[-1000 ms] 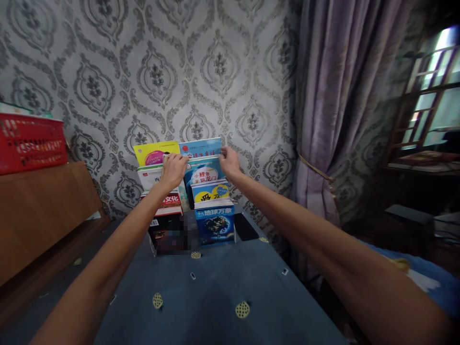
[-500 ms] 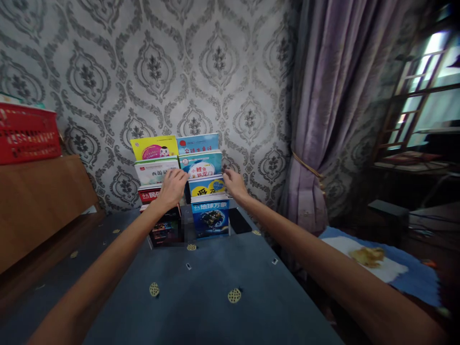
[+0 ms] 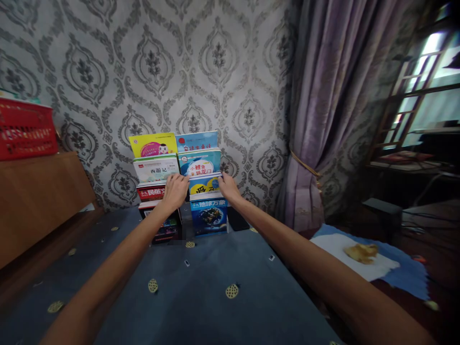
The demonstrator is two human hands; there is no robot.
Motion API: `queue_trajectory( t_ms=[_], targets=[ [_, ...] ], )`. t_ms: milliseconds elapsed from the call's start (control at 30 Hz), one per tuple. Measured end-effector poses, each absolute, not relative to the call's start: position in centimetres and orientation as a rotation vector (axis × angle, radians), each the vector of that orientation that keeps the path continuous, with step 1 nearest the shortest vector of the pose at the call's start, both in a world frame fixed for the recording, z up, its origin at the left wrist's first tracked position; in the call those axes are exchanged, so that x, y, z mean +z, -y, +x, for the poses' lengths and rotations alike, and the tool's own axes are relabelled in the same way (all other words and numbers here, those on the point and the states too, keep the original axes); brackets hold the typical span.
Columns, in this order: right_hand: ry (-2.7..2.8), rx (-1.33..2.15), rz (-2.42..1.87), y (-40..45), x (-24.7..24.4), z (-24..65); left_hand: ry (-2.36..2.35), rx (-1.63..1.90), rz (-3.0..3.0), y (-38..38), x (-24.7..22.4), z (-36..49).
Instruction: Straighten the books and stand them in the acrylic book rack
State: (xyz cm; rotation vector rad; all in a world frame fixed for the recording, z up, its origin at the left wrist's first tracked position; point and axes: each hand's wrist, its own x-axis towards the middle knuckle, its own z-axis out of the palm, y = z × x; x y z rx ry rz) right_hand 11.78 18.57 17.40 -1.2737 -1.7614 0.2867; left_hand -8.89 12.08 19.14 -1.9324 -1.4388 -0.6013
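Two columns of books stand in stepped rows against the wall. My left hand [image 3: 176, 190] is closed at the left edge of the yellow and blue book [image 3: 204, 188] in the right column. My right hand [image 3: 229, 187] pinches that book's right edge. Behind it stand a teal book [image 3: 200, 164] and a light blue one [image 3: 197, 141]; in front is a dark blue book [image 3: 209, 218]. The left column has a yellow book [image 3: 153, 145], a white one [image 3: 157, 169], a red one [image 3: 150, 193] and a dark one [image 3: 168, 229], partly hidden by my left hand and forearm.
A blue-grey cloth with pineapple prints [image 3: 201, 306] covers the table. A dark flat object [image 3: 237, 219] lies right of the books. A red basket [image 3: 27, 129] sits on a wooden cabinet [image 3: 39, 191] at left. At right are a purple curtain [image 3: 316, 120] and a blue cloth [image 3: 408, 275].
My right hand has moved slightly left and down onto the yellow and blue book's edge. My left hand has moved slightly down, uncovering more of the white book. The view has shifted slightly.
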Motion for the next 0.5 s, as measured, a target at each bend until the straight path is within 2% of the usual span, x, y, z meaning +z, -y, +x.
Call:
queue_trajectory(
  t_ms=[500],
  targets=[
    [1.766,0.299,-1.313,-19.1,17.3,10.7,1.473,-0.584,-1.914,-12.8,19.4,-8.8]
  ],
)
